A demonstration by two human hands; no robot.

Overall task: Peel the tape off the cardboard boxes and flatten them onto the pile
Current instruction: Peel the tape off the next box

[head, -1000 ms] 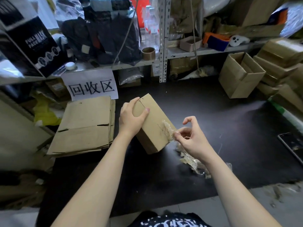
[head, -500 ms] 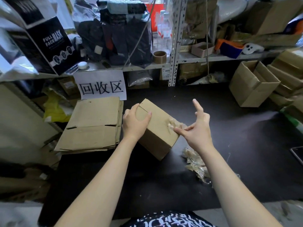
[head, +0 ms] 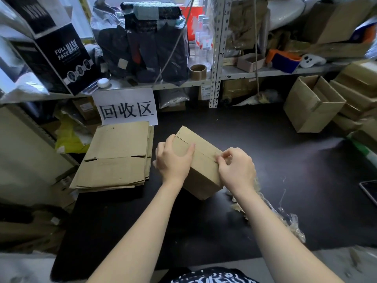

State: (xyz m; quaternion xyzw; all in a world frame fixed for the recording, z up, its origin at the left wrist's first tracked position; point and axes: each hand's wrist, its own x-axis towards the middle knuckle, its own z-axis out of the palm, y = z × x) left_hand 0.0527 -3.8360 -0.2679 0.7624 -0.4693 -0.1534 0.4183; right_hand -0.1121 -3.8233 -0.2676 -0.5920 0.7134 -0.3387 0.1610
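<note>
**A:** Where is the box?

**B:** The cardboard box (head: pixel 204 178) stands tilted on the bench (head: pixel 295 180), just right of the pile (head: pixel 120 156). The left hand (head: pixel 173 160) grips its left side, thumb on top. The right hand (head: pixel 236 168) pinches the edge at the right end of the seam. Whether tape is between those fingers, I cannot tell.

**A:** What may go wrong?

**B:** If tape remains there, forcing the flaps could tear the cardboard. Also, the peeled tape (head: pixel 281 217) beside the right arm may stick to it.

**A:** And the containers?

**B:** This box is closed, so its contents are hidden. The open box (head: pixel 312 107) at the far right looks empty.
</note>
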